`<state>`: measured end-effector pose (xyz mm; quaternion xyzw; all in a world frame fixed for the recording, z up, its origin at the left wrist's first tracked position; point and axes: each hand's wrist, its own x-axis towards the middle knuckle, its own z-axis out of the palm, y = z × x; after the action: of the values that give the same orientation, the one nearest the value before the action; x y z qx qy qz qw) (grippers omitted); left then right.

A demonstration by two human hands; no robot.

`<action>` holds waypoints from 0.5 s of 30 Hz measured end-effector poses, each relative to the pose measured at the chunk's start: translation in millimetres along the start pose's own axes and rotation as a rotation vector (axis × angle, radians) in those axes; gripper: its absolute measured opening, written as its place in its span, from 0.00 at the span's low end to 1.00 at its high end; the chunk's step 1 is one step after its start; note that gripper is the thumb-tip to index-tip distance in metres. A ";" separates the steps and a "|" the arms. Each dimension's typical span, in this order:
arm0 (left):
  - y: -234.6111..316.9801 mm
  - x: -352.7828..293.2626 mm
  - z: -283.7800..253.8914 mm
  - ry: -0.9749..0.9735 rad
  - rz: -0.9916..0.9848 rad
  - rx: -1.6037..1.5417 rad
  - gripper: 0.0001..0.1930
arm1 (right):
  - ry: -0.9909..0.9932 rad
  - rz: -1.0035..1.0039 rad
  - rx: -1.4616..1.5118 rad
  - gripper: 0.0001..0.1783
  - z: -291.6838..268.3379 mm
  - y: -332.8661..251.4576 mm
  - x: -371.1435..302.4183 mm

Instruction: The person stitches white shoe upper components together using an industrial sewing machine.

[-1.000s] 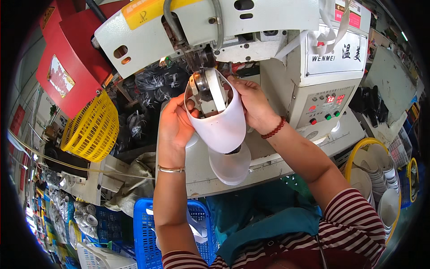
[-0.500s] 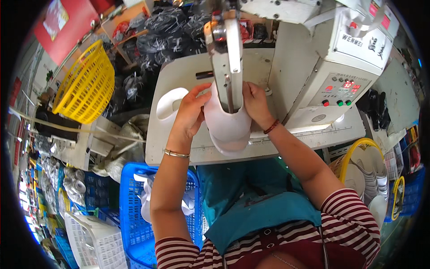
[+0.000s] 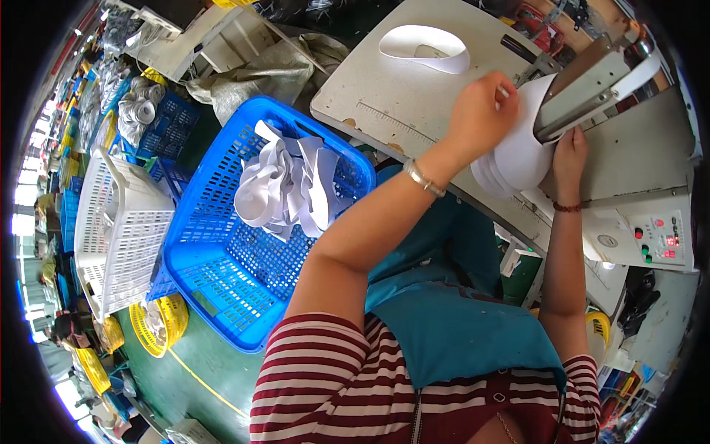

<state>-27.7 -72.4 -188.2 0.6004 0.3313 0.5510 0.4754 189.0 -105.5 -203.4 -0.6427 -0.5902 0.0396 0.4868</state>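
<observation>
Swung toward the person's left since the earlier frame, the view now sets the white visor-shaped piece far to the right, and the left hand has curled its fingers more tightly than before. At the far left, a white perforated basket stands near a smaller yellow basket, with green floor beside them. Next comes a large blue perforated basket, tilted in the view, with a tangled heap of white strips in its upper part. Behind it sags a crumpled greyish sheet. Farther right, the pale worktop bears a ruler scale along its near edge, and an oval white band lies on it, just beside the left hand. That hand, a bangle on its wrist, is half closed at the piece's left edge; whether it grips anything, I cannot tell. Below spreads a teal apron over a striped shirt. The piece hangs around a narrow metal arm, its rounded front toward the person. Against its right side is the right hand, fingers slightly bent and partly hidden, so its hold is unclear; a dark red bracelet circles that wrist. Rightmost, a control panel shows red and green buttons.
</observation>
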 end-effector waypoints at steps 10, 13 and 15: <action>-106.3 -129.1 -204.5 0.683 -0.034 0.683 0.19 | -0.080 -0.332 0.161 0.08 -24.9 -39.9 -127.4; -162.1 -151.3 -251.3 0.724 -0.314 0.860 0.27 | -0.487 -0.669 0.123 0.12 16.0 -91.9 -127.1; -180.3 -153.1 -260.9 0.713 -0.419 0.702 0.25 | -0.636 -0.684 0.194 0.13 44.7 -103.1 -134.4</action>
<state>-286.3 -100.6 -425.5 0.4201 0.7490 0.4700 0.2041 46.5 -204.3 -227.9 -0.3193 -0.8812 0.1266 0.3249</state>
